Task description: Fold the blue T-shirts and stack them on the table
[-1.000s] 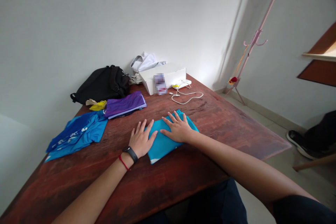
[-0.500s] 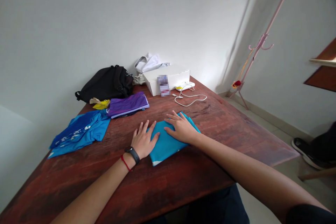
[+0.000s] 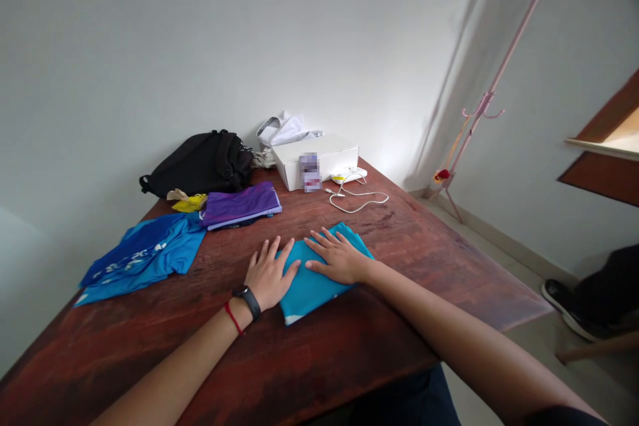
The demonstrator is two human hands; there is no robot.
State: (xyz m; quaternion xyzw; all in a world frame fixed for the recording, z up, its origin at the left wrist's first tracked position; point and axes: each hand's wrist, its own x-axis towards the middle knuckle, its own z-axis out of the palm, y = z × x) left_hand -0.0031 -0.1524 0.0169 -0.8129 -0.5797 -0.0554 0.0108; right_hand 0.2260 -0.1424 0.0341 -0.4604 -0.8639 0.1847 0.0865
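Observation:
A folded teal cloth [image 3: 310, 289] lies flat on the dark red wooden table [image 3: 210, 339] in front of me. My left hand [image 3: 269, 274] rests over its left edge, fingers spread, with a black band and a red string at the wrist. Flat on the cloth's upper part lies my right hand [image 3: 339, 258], its fingers also apart. The two thumbs point toward each other with a small gap between them. Neither hand grips anything. Further left are a crumpled blue shirt [image 3: 144, 249] and a folded purple cloth [image 3: 242, 204].
Behind stand a black backpack [image 3: 200, 163], a white box [image 3: 319, 150] with white fabric [image 3: 284, 128] behind it, and a white cable [image 3: 362, 203]. A yellow cloth [image 3: 190, 202] touches the purple one. A pink coat rack [image 3: 509, 53] and a shoe [image 3: 569, 309] are at the right.
The view has shifted slightly, so the table items appear a little lower and further left. My right hand's fingers are spread a bit wider on the teal cloth.

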